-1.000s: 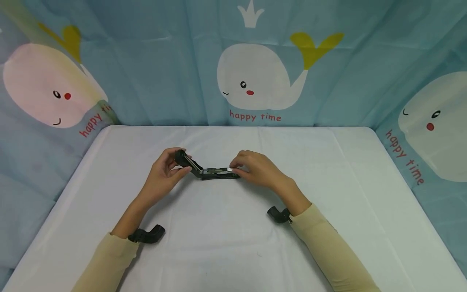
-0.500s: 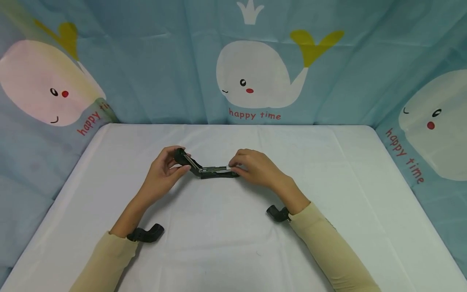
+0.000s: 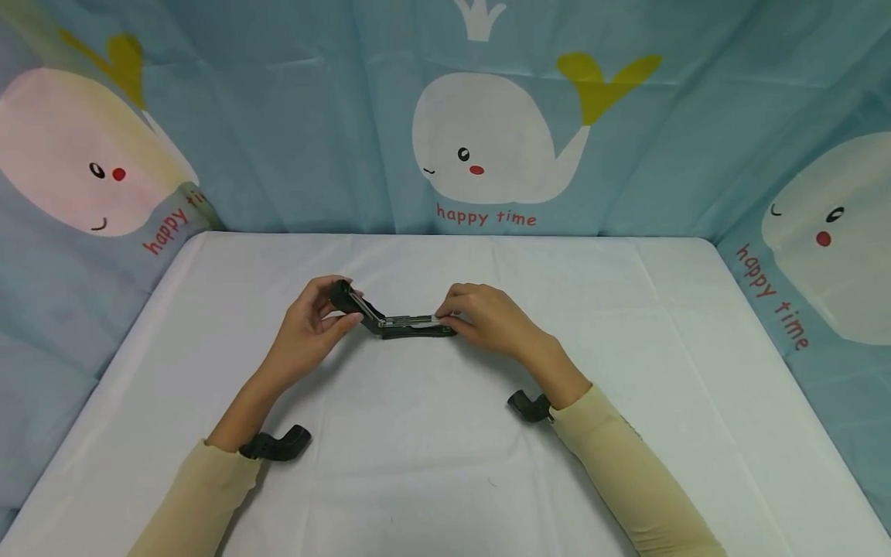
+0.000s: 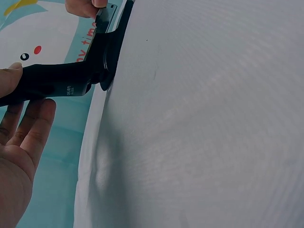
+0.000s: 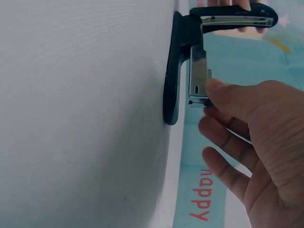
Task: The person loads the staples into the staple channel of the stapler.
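A black stapler (image 3: 416,333) stands opened on the table, its top arm (image 5: 237,20) swung up and its silver magazine (image 5: 197,73) exposed above the base. My left hand (image 3: 306,329) grips the raised top arm, thumb on the near side and fingers on the far side. At the magazine's front end, my right hand (image 3: 486,319) pinches a small silvery strip of staples (image 5: 209,74) between thumb and index finger. Most of that strip is hidden behind the thumb and the magazine. In the right wrist view, the other fingers curve loosely below.
White cloth covers the table (image 3: 431,449). A light blue curtain (image 3: 299,139) with printed whales hangs behind and at both sides. Each wrist carries a black camera mount, the left mount (image 3: 278,445) and the right mount (image 3: 529,406) sticking out inward over the cloth.
The pale strip showing by the right fingertips a second ago now shows less above the magazine. Both hands keep their places on the stapler; the whole view has shifted slightly.
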Demonstrator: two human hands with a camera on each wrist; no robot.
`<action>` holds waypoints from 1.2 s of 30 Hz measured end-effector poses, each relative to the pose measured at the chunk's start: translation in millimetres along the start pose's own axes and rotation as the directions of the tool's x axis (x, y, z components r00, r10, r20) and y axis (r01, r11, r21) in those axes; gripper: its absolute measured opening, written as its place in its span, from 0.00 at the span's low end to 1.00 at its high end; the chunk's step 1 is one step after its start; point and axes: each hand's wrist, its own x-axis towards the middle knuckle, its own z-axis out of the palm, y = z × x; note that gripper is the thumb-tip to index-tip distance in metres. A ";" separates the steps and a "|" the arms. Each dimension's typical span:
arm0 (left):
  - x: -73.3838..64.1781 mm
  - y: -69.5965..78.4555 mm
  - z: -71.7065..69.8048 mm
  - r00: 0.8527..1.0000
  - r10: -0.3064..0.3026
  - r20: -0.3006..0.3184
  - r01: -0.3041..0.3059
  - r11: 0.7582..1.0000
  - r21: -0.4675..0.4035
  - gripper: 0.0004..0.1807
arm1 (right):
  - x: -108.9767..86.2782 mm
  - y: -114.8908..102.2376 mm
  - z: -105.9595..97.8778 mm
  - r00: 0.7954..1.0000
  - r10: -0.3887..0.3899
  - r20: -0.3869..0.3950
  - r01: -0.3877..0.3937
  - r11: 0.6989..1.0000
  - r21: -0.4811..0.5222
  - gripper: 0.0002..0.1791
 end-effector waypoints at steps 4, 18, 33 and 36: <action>0.1 0.7 -0.2 1.000 -0.001 0.004 0.001 1.000 0.003 0.31 | 0.2 -0.6 -0.2 1.000 -0.003 0.009 0.003 1.000 -0.023 0.07; -0.2 1.6 1.3 1.000 -0.013 0.002 0.013 1.000 -0.001 0.30 | -1.4 -0.2 3.1 0.999 -0.039 -0.027 0.039 0.999 -0.017 0.04; -1.3 2.2 0.9 1.000 -0.013 -0.003 0.014 1.000 0.010 0.31 | 0.2 -0.2 1.5 1.000 -0.021 -0.005 0.021 0.999 -0.029 0.04; -0.9 1.2 1.1 1.000 -0.013 -0.002 0.013 1.000 0.014 0.31 | -1.0 2.1 -0.4 1.000 -0.004 0.002 0.004 1.000 -0.031 0.03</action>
